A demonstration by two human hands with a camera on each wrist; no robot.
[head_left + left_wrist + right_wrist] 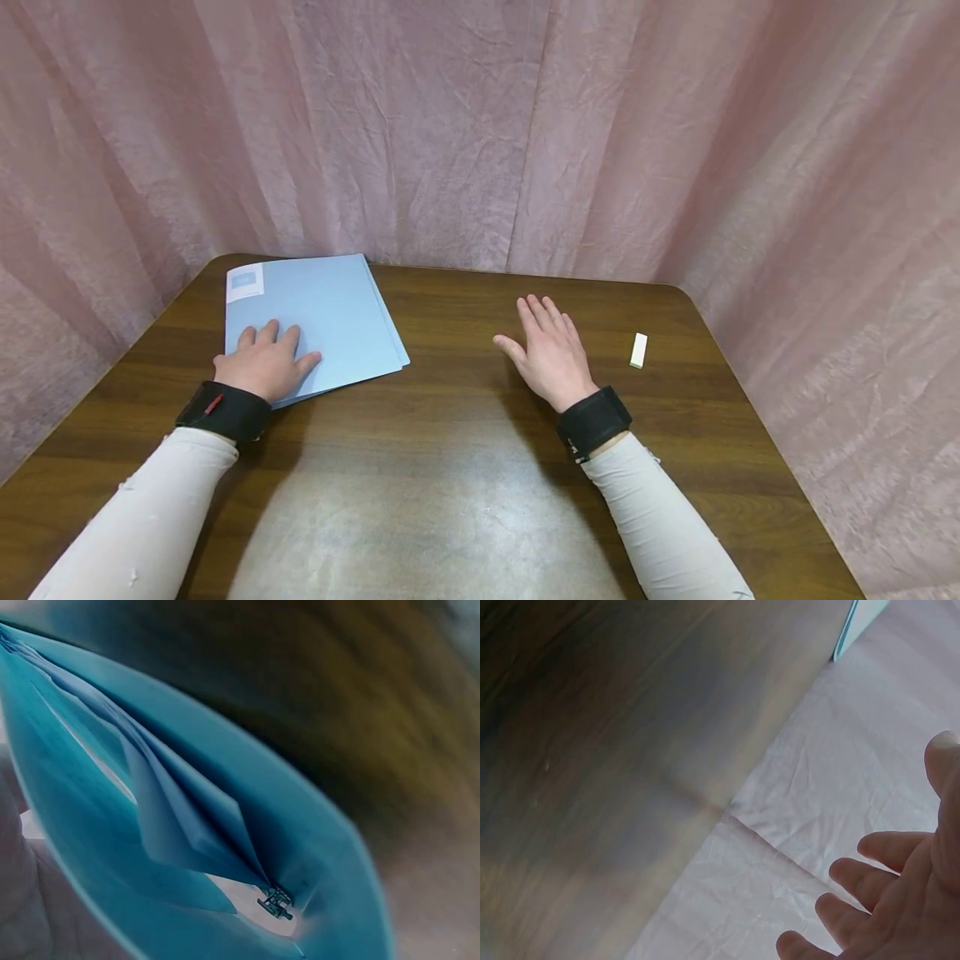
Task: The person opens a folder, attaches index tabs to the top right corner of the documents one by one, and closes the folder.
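A light blue folder [322, 308] with a white label lies on the back left of the brown wooden table [465, 400]. My left hand [262, 362] rests on the folder's near edge, fingers laid on the cover. The left wrist view shows the folder [187, 825] from its edge, its blue leaves gaping slightly beside my palm [22, 900]. My right hand [551, 350] is at mid-table with straight, spread fingers and holds nothing. In the right wrist view those fingers [885, 851] show against the curtain, with a corner of the folder [859, 622] far off.
A small white block [638, 350] lies on the table just right of my right hand. Pink curtains [480, 125] close in the table at the back and on both sides. The tabletop [630, 712] ends in rounded back corners.
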